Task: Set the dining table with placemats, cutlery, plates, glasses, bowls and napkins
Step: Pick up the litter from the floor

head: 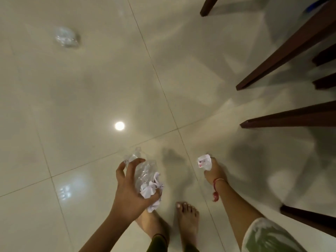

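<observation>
I look down at a glossy tiled floor. My left hand (131,186) grips a crumpled clear plastic wrapper (143,171) together with scrunched white paper (151,192). Further right, my right hand (214,170) pinches a small crumpled scrap of clear plastic with red print (204,161), held low above the floor. Another crumpled clear plastic wrapper (66,37) lies on the tiles at the far left, well away from both hands. No table top, plates or cutlery are in view.
Dark wooden chair or table legs (283,53) stand along the right side, with more of them (291,118) lower down. My bare feet (187,222) stand on the tiles below my hands. A ceiling light reflection (119,126) shines on the floor.
</observation>
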Available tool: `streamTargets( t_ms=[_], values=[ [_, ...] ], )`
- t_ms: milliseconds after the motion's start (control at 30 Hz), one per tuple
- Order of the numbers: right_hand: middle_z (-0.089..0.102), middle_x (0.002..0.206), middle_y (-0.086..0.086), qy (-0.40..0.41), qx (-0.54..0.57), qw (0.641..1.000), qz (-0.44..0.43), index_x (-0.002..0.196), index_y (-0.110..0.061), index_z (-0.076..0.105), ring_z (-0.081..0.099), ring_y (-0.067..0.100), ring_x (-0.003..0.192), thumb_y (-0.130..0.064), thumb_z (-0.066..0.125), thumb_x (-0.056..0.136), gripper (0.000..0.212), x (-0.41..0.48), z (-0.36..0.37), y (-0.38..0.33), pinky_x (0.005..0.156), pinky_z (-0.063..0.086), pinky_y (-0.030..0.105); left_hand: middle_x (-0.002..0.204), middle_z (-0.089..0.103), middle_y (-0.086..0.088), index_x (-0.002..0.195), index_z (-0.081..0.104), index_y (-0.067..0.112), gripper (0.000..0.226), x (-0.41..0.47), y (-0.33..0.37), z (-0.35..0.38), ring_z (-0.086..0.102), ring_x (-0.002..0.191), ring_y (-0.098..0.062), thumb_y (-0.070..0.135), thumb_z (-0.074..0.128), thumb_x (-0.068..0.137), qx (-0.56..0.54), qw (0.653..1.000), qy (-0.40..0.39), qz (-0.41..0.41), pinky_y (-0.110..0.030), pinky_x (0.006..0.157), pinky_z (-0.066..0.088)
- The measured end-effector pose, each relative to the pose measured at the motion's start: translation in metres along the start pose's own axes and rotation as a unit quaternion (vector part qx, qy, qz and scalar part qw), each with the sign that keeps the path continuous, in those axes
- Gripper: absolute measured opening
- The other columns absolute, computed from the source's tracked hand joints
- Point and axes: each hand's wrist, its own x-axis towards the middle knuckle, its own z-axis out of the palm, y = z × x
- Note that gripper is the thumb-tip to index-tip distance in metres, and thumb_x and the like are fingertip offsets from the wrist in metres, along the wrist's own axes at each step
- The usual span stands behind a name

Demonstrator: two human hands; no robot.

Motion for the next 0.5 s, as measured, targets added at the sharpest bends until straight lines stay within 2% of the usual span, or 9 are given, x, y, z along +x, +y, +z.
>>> streamTargets(
  t_ms=[133,233,300,367,433,500],
  values=[
    [0.06,0.109,-0.002,-0.008,0.181,0.982,-0.051,0.131,-0.02,0.049,0.059,0.024,0.104,0.005,0.055,0.083,0.055,-0.081,-0.03,-0.045,0.083,0.046,0.027,0.142,0.024,-0.002,0.121,0.035,0.048,0.094,-0.019,0.038,-0.046,0.041,0.11,-0.013,0.052,0.081,0.039,-0.034,0.999,0.018,-0.024,-0.016,0.089,0.036],
    [0.064,0.101,-0.009,-0.036,0.236,0.965,-0.108,0.111,-0.03,0.057,0.062,0.016,0.097,0.005,0.056,0.082,0.046,-0.157,-0.071,-0.095,0.081,0.05,0.028,0.137,0.024,0.0,0.113,0.035,0.059,0.084,-0.039,0.082,-0.095,0.036,0.11,-0.009,0.058,0.07,0.037,-0.075,0.995,0.057,-0.035,-0.015,0.088,0.033],
    [0.068,0.096,-0.008,-0.058,0.251,0.955,-0.144,0.102,-0.033,0.06,0.064,0.012,0.093,0.007,0.055,0.082,0.045,-0.204,-0.097,-0.13,0.081,0.052,0.027,0.14,0.023,-0.003,0.116,0.036,0.054,0.087,-0.054,0.107,-0.126,0.037,0.118,-0.015,0.059,0.07,0.036,-0.09,0.992,0.075,-0.042,-0.02,0.092,0.035],
    [0.07,0.092,-0.009,-0.093,0.253,0.947,-0.175,0.1,-0.029,0.063,0.064,0.005,0.089,0.008,0.055,0.083,0.041,-0.253,-0.126,-0.174,0.078,0.051,0.021,0.141,0.023,-0.006,0.117,0.038,0.054,0.087,-0.068,0.132,-0.164,0.036,0.128,-0.022,0.059,0.072,0.037,-0.103,0.988,0.104,-0.039,-0.026,0.095,0.036],
    [0.069,0.095,-0.006,-0.109,0.237,0.942,-0.213,0.101,-0.026,0.064,0.064,0.008,0.089,0.007,0.056,0.083,0.038,-0.292,-0.151,-0.221,0.078,0.049,0.018,0.141,0.023,-0.005,0.11,0.038,0.063,0.082,-0.081,0.158,-0.206,0.033,0.129,-0.019,0.058,0.072,0.036,-0.123,0.983,0.136,-0.033,-0.025,0.094,0.035],
    [0.061,0.104,-0.01,-0.11,0.218,0.939,-0.241,0.102,-0.028,0.06,0.06,0.009,0.095,0.003,0.057,0.083,0.036,-0.322,-0.168,-0.265,0.081,0.046,0.016,0.141,0.022,-0.004,0.109,0.039,0.06,0.082,-0.09,0.177,-0.246,0.034,0.127,-0.018,0.056,0.072,0.034,-0.138,0.977,0.161,-0.036,-0.025,0.092,0.036]
  ],
)
